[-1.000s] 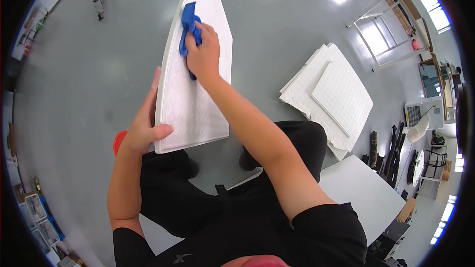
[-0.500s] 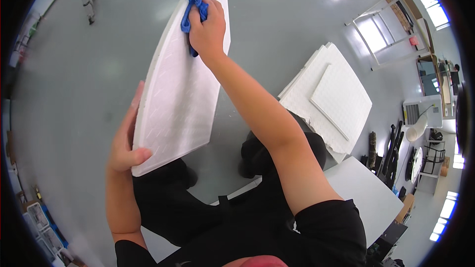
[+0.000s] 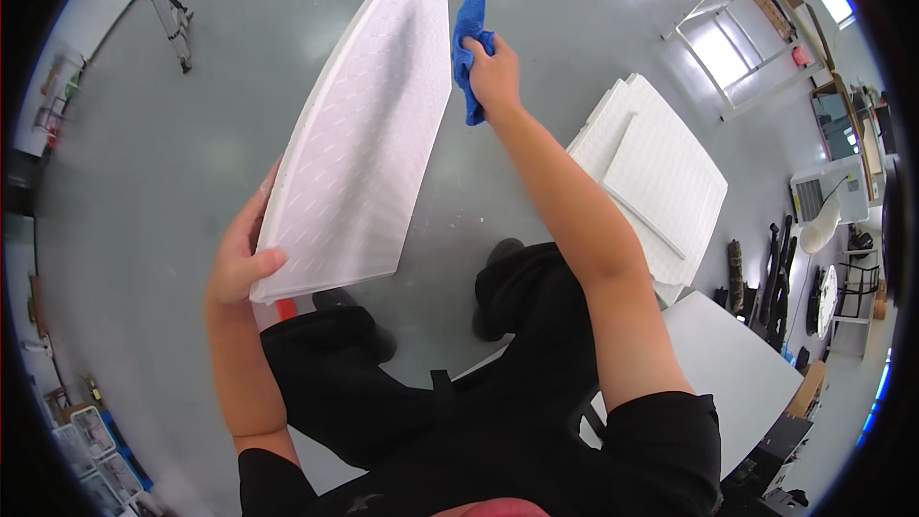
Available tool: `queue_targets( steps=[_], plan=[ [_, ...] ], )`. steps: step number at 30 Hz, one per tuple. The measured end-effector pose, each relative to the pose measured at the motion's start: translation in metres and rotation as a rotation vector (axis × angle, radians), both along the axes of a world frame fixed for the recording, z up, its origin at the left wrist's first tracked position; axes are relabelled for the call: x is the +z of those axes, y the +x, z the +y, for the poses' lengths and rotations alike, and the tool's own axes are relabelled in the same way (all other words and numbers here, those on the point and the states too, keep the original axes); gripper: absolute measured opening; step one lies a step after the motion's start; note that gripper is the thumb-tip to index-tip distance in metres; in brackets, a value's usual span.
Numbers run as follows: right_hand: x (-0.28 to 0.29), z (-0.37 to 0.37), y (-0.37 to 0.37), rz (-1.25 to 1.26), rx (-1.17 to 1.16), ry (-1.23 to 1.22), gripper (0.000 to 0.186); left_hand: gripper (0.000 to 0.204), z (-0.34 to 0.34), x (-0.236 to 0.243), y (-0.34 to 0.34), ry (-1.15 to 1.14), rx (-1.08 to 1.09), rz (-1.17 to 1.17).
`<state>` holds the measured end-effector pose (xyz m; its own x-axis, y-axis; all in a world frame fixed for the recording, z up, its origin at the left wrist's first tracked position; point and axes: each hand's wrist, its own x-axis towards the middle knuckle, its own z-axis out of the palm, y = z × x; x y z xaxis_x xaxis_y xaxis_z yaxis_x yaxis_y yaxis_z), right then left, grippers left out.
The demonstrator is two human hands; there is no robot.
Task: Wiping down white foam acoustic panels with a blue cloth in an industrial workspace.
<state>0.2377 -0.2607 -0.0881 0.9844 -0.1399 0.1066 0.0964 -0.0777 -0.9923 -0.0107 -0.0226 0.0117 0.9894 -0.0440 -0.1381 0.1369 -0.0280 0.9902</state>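
A large white textured foam-like panel (image 3: pixel 354 153) stands tilted in front of me, its top running out of view. My left hand (image 3: pixel 244 254) grips its lower left edge, thumb on the face toward me and fingers behind, partly hidden. Just right of the panel, apart from it, my right hand (image 3: pixel 496 77) is closed on a crumpled blue cloth (image 3: pixel 469 57). The cloth hangs above and below the fingers.
Several similar white panels (image 3: pixel 661 172) are stacked at my right, beside a pale tabletop (image 3: pixel 732 373). A metal ladder (image 3: pixel 165 5) stands far left on the grey floor (image 3: pixel 191 163). A white frame (image 3: pixel 732 38) and a portable air conditioner (image 3: pixel 828 193) are at the far right.
My right hand has moved right with the blue cloth, off the panel's face. The panel and my left hand have shifted slightly up in view.
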Motion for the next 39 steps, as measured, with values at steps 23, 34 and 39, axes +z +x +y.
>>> queue_targets(
  steps=[23,34,39],
  plan=[
    [0.029,0.001,-0.058,-0.179,0.272,-0.089,0.036,0.033,0.016,-0.044,-0.051,0.312,0.733,-0.261],
    [0.004,0.005,-0.016,-0.069,0.129,-0.052,0.039,0.035,0.083,-0.039,-0.025,0.252,0.674,-0.236],
    [0.010,0.000,-0.014,-0.116,0.064,-0.095,0.039,0.038,0.094,-0.043,-0.027,0.292,0.624,-0.245]
  ],
)
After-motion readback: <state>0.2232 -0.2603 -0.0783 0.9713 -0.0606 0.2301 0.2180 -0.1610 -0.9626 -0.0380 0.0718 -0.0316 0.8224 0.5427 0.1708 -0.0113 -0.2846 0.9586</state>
